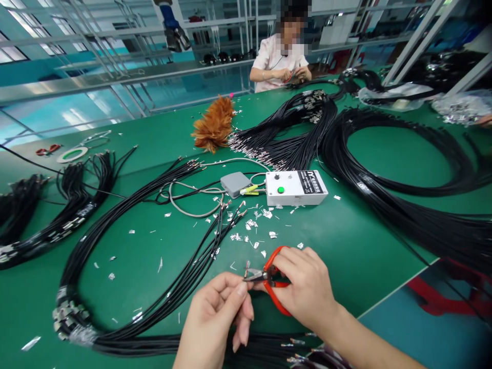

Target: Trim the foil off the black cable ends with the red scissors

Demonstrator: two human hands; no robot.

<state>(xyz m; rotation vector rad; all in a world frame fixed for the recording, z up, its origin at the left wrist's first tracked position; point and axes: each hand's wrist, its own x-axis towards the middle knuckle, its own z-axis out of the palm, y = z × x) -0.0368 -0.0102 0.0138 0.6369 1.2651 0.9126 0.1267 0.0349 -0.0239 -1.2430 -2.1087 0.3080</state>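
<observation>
My left hand [215, 312] pinches a thin black cable close to its stripped end [246, 268], between thumb and forefinger. Red-handled scissors [257, 275] are in my right hand [307, 284], their blades pointing left and meeting the cable tip just above my left fingertips. Whether the blades touch the wires is too small to tell. Around my hands curves a bundle of black cables [184, 279], bound with clear film near a cluster of metal connectors [71, 318]. More cable ends with bare tips [295, 342] lie below my right wrist.
Foil scraps [251, 224] litter the green table [130, 271]. Beyond them are a white box with a green button [298, 188], a grey pad [235, 183] and a brown feather duster [214, 125]. Large cable coils [369, 189] fill the right. Another person [282, 61] works across the table.
</observation>
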